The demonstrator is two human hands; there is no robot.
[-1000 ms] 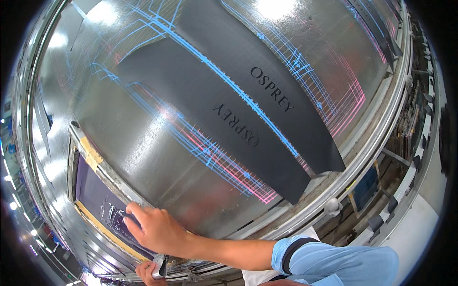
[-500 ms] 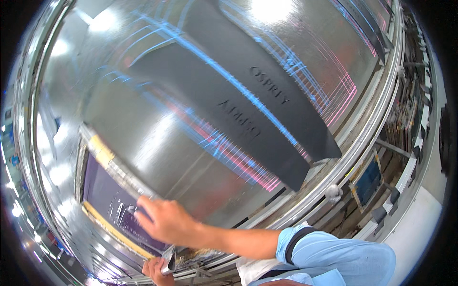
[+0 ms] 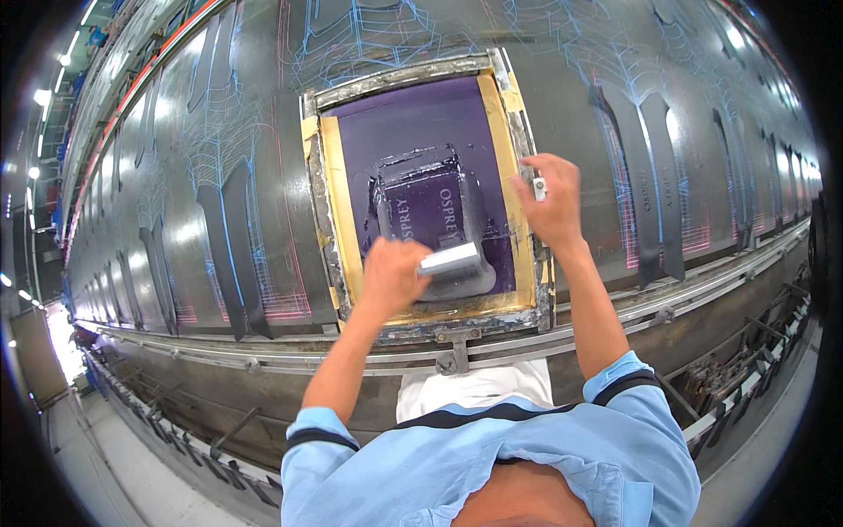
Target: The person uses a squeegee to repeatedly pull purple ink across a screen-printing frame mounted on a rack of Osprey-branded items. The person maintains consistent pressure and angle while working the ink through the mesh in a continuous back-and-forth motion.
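A screen-printing frame [image 3: 421, 329] with purple mesh lies on the long table before me, its inner sides lined with yellow tape. My left hand [image 3: 394, 274] is closed around a squeegee [image 3: 450, 260] with a silver metal holder, low over the near half of the mesh. Dark wet ink [image 3: 413, 161] makes a rough outline around two lettered stencil areas, partly behind the squeegee. At the frame's right rail, my right hand [image 3: 555, 198] has its fingers curled over the edge. A small pale metal-looking piece [image 3: 539, 188] shows by those fingers.
Dark, lettered fabric panels [image 3: 654, 176] lie on the table to the right, and more panels [image 3: 230, 241] to the left. Blue and pink guide lines surround them. A metal rail [image 3: 369, 362] runs along the near edge, with a bracket [image 3: 455, 347] at the frame.
My view has swung round, bringing the frame from the lower left to the centre. The squeegee in my left hand has come from the frame's near end onto the mesh.
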